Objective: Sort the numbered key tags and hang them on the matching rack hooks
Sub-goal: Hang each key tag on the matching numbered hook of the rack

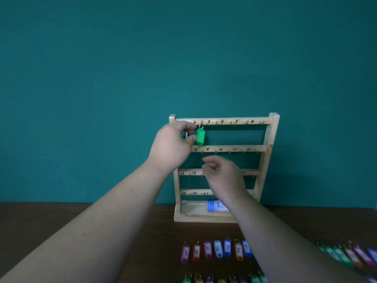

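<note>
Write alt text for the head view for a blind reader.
A left hand holds a green key tag at the top rail of a wooden rack; the right hand hovers lower. Numbered tags lie on the table.

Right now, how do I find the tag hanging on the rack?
Find the wooden rack against the teal wall. On its top rail, near the 2, hangs a green tag. It's the only green one up there, and the hooks to its right are bare.
</note>
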